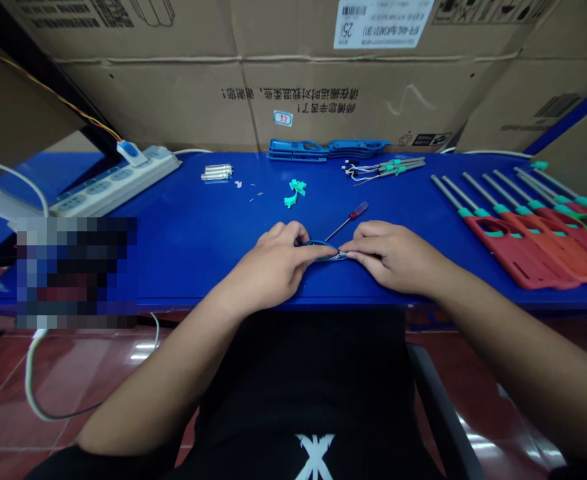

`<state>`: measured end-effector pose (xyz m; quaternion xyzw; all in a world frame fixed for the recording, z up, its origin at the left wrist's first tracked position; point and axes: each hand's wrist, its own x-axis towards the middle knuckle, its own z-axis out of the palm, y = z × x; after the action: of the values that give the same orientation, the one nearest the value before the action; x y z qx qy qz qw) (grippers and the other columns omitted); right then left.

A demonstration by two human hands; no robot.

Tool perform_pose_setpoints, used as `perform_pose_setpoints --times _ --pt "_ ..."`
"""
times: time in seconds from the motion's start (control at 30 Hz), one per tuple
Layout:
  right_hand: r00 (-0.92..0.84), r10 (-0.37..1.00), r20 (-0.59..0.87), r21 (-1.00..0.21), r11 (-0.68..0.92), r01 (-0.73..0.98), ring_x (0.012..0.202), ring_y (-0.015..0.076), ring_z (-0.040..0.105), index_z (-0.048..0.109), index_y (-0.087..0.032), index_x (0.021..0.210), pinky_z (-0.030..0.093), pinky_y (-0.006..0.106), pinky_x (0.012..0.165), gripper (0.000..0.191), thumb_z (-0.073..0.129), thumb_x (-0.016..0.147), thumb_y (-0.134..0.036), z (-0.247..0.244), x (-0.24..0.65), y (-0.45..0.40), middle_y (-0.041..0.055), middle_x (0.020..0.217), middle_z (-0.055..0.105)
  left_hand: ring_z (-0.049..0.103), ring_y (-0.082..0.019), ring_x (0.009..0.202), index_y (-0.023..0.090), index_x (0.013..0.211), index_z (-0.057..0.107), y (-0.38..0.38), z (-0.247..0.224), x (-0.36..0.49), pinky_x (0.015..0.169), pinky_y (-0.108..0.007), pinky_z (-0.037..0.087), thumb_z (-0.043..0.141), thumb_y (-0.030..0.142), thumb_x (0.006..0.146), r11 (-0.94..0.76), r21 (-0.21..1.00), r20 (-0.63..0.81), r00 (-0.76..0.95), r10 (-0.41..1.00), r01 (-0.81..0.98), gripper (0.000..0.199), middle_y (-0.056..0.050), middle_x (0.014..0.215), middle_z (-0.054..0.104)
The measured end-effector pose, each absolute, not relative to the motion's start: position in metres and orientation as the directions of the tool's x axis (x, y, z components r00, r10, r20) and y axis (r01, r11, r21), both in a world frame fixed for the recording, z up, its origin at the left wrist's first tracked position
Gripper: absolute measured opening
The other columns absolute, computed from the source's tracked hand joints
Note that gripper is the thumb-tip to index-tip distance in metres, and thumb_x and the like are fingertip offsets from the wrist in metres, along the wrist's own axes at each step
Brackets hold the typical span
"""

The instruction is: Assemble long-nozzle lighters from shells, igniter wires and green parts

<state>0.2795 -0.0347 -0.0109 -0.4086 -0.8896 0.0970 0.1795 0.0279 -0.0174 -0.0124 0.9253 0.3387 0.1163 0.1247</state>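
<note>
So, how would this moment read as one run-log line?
left hand: blue plastic part | right hand: same part | red-handled screwdriver: nearby

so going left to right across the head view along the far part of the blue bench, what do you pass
white power strip → small bundle of metal tubes → teal plastic pieces → wired metal rods with teal collars → row of red utility lighters

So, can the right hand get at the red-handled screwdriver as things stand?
Probably yes: the right hand is right by the red-handled screwdriver, nothing between them, but it must release the blue plastic piece it holds with the left hand.
</note>
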Motion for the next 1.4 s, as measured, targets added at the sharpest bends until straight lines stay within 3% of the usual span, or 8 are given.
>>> perform_pose_setpoints --times 0.23,0.37,0.47,0.6,0.7,0.87,1.03,1.4 --pt "-0.584 0.763 0.276 -0.342 0.646 0.682 0.084 0.0192 0.064 0.078 -0.020 0.108 0.049 0.032 0.076 0.027 0.054 0.096 -0.023 -0.010 0.280 -0.035 0.0073 0.087 0.070 0.048 -0.023 0.103 0.044 0.134 0.061 -0.016 -0.011 0.028 0.094 -0.043 0.043 0.037 0.028 0.103 -0.740 0.326 0.119 0.751 0.650 0.589 0.042 -0.007 0.114 0.050" --pt "-0.573 0.792 0.210 -0.365 0.607 0.705 0.080 0.0169 0.065 0.080 -0.022 0.105 0.049 0.030 0.072 0.024 0.059 0.094 -0.025 -0.003 0.281 -0.032 0.0049 0.086 0.072 0.049 -0.024 0.106 0.045 0.133 0.061 -0.016 -0.011 0.028 0.095 -0.044 0.043 0.037 0.028 0.103 -0.745 0.315 0.119 0.754 0.646 0.588 0.042 -0.007 0.115 0.050" --pt "-0.580 0.805 0.120 -0.363 0.580 0.729 0.077 0.0163 0.066 0.081 -0.024 0.103 0.049 0.030 0.071 0.022 0.062 0.093 -0.024 0.006 0.279 -0.027 0.0034 0.086 0.073 0.050 -0.024 0.105 0.038 0.134 0.061 -0.017 -0.011 0.028 0.094 -0.043 0.045 0.039 0.027 0.102 -0.735 0.333 0.140 0.740 0.658 0.591 0.040 -0.008 0.115 0.052" --pt "-0.613 0.788 0.056 -0.290 0.600 0.746 0.076 0.0168 0.066 0.082 -0.023 0.099 0.050 0.030 0.072 0.022 0.061 0.093 -0.024 0.012 0.275 -0.025 0.0045 0.086 0.073 0.052 -0.023 0.104 0.024 0.127 0.062 -0.017 -0.012 0.026 0.096 -0.042 0.046 0.046 0.024 0.100 -0.718 0.409 0.205 0.710 0.674 0.563 0.031 -0.008 0.113 0.059" --pt "-0.626 0.772 0.112 -0.257 0.631 0.732 0.076 0.0174 0.064 0.080 -0.021 0.104 0.049 0.030 0.071 0.023 0.059 0.095 -0.024 0.006 0.277 -0.027 0.0060 0.085 0.071 0.055 -0.021 0.104 0.025 0.114 0.069 -0.016 -0.014 0.024 0.097 -0.040 0.046 0.050 0.021 0.098 -0.737 0.435 0.271 0.705 0.655 0.517 0.025 -0.007 0.112 0.060" --pt "-0.703 0.665 0.250 -0.179 0.746 0.642 0.081 0.0189 0.060 0.073 -0.022 0.122 0.048 0.032 0.074 0.033 0.050 0.099 -0.021 -0.009 0.287 -0.028 0.0068 0.085 0.066 0.060 -0.020 0.106 0.022 0.111 0.070 -0.015 -0.015 0.022 0.096 -0.039 0.050 0.053 0.018 0.096 -0.733 0.491 0.298 0.700 0.649 0.470 0.022 -0.007 0.112 0.063" --pt "-0.803 0.558 0.209 -0.094 0.829 0.552 0.079 0.0179 0.056 0.073 -0.028 0.123 0.047 0.031 0.072 0.042 0.047 0.094 -0.011 -0.010 0.292 -0.022 0.0057 0.085 0.062 0.062 -0.020 0.106 0.020 0.099 0.069 -0.016 -0.011 0.021 0.097 -0.039 0.051 0.054 0.017 0.094 -0.737 0.497 0.305 0.703 0.642 0.458 0.016 -0.007 0.112 0.066" --pt "-0.814 0.565 0.136 0.001 0.821 0.570 0.082 0.0215 0.057 0.069 -0.022 0.129 0.046 0.033 0.070 0.041 0.047 0.095 -0.014 -0.003 0.289 -0.026 0.0093 0.090 0.062 0.066 -0.022 0.116 0.018 0.098 0.075 -0.016 -0.011 0.017 0.103 -0.041 0.052 0.059 0.017 0.090 -0.760 0.453 0.325 0.708 0.627 0.466 0.018 -0.008 0.115 0.074"
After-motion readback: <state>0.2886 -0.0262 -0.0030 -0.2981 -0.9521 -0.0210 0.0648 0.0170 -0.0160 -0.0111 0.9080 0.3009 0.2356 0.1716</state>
